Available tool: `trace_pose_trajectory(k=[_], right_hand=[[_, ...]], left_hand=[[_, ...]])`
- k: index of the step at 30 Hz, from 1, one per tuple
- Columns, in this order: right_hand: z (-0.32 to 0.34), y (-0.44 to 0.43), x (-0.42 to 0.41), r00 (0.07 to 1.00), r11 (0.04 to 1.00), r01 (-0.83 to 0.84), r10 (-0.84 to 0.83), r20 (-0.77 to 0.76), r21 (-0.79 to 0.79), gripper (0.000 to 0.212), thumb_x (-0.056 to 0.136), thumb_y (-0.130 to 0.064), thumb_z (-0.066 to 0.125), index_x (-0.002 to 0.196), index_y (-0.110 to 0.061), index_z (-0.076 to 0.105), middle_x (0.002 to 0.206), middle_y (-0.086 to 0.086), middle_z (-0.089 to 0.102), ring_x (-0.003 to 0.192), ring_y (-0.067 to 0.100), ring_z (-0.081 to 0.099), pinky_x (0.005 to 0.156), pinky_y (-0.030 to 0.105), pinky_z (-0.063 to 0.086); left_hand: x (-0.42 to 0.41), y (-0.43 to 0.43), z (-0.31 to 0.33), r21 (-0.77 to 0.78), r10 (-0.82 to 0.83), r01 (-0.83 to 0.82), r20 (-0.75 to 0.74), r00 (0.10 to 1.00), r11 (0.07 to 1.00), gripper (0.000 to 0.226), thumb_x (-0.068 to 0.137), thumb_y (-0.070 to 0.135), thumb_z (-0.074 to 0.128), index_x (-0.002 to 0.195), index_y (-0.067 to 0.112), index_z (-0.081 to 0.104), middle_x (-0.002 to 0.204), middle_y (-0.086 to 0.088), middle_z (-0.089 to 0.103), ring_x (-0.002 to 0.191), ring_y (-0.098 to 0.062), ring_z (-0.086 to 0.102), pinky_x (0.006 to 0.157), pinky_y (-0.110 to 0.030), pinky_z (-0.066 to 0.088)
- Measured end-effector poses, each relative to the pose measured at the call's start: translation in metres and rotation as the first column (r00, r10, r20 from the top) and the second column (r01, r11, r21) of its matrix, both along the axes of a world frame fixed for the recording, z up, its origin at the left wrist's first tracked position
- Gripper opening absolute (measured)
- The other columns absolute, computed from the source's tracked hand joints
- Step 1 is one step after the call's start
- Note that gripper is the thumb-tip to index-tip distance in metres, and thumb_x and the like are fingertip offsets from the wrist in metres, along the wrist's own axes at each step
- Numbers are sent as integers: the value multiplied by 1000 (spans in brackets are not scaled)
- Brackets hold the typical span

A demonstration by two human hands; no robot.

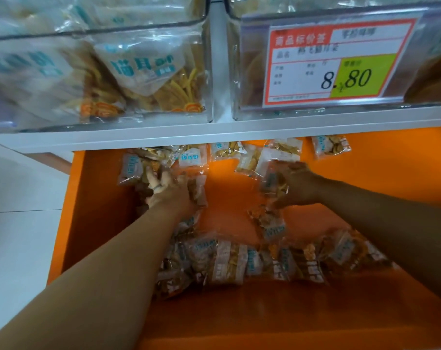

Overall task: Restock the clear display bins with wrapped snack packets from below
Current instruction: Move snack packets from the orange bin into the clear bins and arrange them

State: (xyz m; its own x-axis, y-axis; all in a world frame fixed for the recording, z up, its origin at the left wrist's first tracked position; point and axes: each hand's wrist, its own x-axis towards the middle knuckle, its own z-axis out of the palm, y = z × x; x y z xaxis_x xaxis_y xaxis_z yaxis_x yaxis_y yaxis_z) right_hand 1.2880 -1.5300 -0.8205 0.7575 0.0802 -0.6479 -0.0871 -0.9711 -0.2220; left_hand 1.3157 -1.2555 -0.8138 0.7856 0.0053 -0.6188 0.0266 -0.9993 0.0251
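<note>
In the orange drawer point(290, 324) below the clear display bins point(138, 31) lie loose snack packets point(229, 263), probably light, slippery and crushable, best scooped by their sealed edges; the left hand point(168, 192) curls fingers round several, the right hand point(299, 185) pinches one.

Pale grey shelf edge point(214, 133) crossing the view from side to side, with a pale upright post point(218, 59) rising from it. A price label point(340, 64), red-bordered, with a yellow-green panel and the figures 8.80, sits tilted in a clear plastic holder point(414, 59) above the shelf edge. Below the edge, an open orange drawer point(264, 319). At left, white floor tiles point(19, 198).
</note>
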Motion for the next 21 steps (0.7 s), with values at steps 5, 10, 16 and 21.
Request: trace_pose_trajectory(k=[5,10,16,21], right_hand=[[0,24,-19,991,990,-133,131,-32,-41,108,65,-58,77,148,-32,13,152,6,4,138,37,12,106,48,35],[2,23,-19,998,998,-54,53,-36,-27,125,64,-53,80,150,-28,-9,150,16,18,133,39,32,100,46,42],[11,37,-13,960,984,-131,156,233,-119,122,61,-68,72,150,-29,-3,147,11,16,136,32,20,103,48,38],[13,40,-5,981,984,-176,177,75,-18,109,75,-52,72,150,-33,-5,160,-1,-11,146,31,-4,111,55,19]], left_hand=[[-12,-1,1,-272,-101,75,-84,991,959,83,84,35,67,150,30,18,157,-4,14,140,-33,23,106,-46,34],[-8,-3,5,-443,-232,188,-45,972,877,48,87,34,62,133,32,49,136,-1,48,120,-19,49,93,-29,41],[0,-9,29,97,-179,152,438,881,984,50,92,39,51,138,26,42,148,-7,30,138,-32,22,112,-48,19],[3,3,26,37,115,-130,278,954,991,64,91,38,53,146,23,23,158,-7,-11,142,-41,7,110,-50,23]])
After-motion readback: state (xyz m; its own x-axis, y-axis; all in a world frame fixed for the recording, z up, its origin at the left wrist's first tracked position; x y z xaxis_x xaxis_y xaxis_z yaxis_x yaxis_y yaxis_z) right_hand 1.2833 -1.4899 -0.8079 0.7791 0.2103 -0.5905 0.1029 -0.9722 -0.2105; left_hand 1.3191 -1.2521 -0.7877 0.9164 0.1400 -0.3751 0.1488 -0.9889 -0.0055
